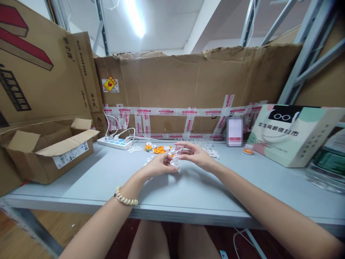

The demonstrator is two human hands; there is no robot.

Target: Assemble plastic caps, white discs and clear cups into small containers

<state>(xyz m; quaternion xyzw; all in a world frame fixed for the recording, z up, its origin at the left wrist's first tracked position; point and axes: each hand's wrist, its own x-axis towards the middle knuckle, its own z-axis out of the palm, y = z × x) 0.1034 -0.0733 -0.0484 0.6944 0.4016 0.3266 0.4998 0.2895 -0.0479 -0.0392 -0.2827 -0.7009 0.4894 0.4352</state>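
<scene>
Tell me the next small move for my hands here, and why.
Probably press the clear piece gently down toward the white piece: the right hand holds it above while the left hand holds the white piece. Whether they're already joined is too small to tell.

We are noting matt cardboard panel [167, 82], glossy plastic tape [167, 112], smooth tabletop [107, 180], smooth metal upright [304, 54], clear plastic piece [177, 150]

1 glaring lamp [135, 18], warped edges
</scene>
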